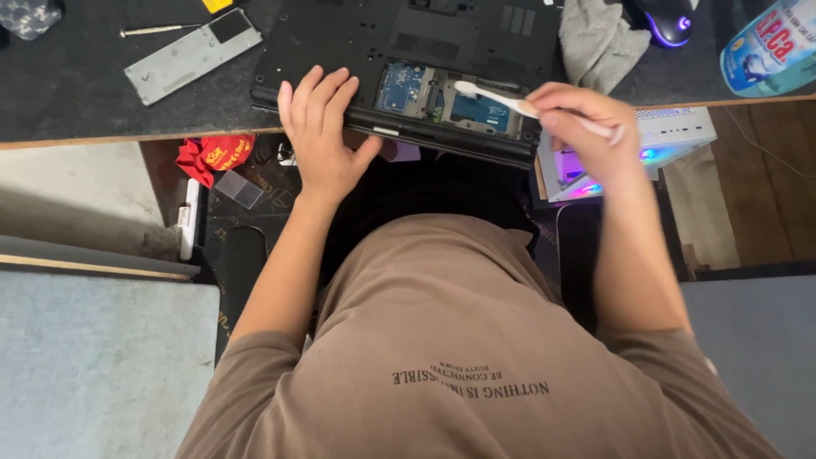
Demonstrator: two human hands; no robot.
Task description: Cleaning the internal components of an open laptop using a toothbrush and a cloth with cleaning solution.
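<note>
A black laptop (357, 42) lies bottom side up on the dark desk mat, with a bay open that shows a blue circuit board (399, 85). My left hand (319, 127) rests flat on the laptop's near edge, fingers apart, holding it down. My right hand (586, 119) grips a white toothbrush (501, 99) by its handle. The brush head lies over the open bay next to the blue board.
The removed grey cover plate (191, 55) and a screwdriver (157, 31) lie at the desk's left. A grey cloth (595, 42), a lit mouse (667, 21) and a blue-labelled bottle (769, 47) stand at the right. A glowing white box (671, 136) sits under the desk edge.
</note>
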